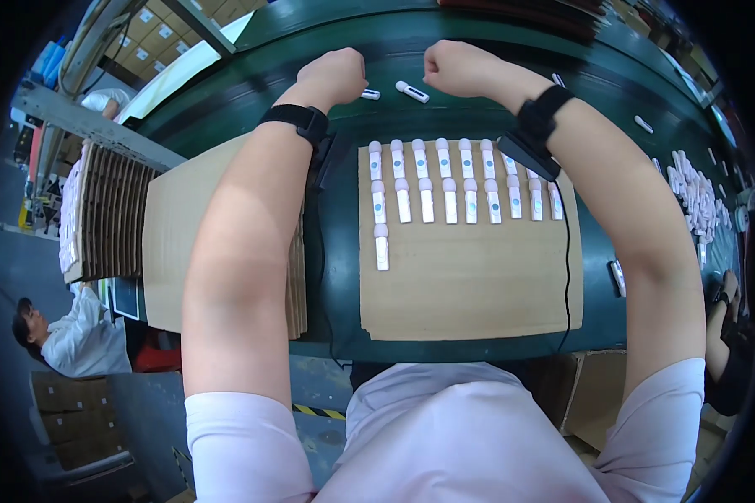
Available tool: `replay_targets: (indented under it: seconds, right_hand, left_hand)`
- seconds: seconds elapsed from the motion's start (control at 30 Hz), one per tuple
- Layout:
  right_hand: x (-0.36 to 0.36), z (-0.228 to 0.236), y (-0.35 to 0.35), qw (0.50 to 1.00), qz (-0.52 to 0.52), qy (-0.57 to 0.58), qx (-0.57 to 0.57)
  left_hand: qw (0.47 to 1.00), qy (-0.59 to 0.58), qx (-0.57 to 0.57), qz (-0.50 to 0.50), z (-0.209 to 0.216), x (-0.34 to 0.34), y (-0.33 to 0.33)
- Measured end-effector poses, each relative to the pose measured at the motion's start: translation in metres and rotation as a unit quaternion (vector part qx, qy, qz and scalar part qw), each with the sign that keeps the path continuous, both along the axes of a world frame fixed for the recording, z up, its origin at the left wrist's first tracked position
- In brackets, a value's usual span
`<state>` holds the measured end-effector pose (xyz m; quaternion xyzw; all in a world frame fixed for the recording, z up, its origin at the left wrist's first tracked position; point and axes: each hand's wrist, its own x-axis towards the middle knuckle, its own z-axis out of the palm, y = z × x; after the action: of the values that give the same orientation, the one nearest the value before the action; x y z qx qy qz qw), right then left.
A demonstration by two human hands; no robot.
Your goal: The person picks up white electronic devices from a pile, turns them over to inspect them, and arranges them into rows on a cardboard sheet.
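Observation:
Both my arms reach over the green work surface to its far side. My left hand is curled closed, and its fingertips are hidden. Beside it lies a small white stick-shaped device, partly covered by the hand. My right hand is also bent into a fist, and whatever it may hold does not show. Between the hands a white device with a dark window rests on the green surface. Closer to me, a cardboard sheet carries rows of white devices with pale pink caps, with a single one starting a third row.
A stack of cardboard sheets stands at left, with another board under my left forearm. Loose devices are heaped at right. Black wrist straps with cables hang from both wrists. A person sits at far left; another's arm shows right.

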<state>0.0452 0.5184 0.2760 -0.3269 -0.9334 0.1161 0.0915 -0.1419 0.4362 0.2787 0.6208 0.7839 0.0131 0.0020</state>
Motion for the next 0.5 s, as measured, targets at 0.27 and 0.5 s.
replay_targets:
  seconds: [0.27, 0.5]
  right_hand:
    - [-0.058, -0.038, 0.027, 0.992, 0.003, -0.126, -0.013]
    - [-0.082, -0.068, 0.031, 0.990, -0.003, -0.134, -0.036]
  left_hand:
    - [0.998, 0.039, -0.052, 0.012, -0.052, -0.036, 0.039]
    - [0.989, 0.055, -0.124, 0.053, -0.061, -0.040, 0.041]
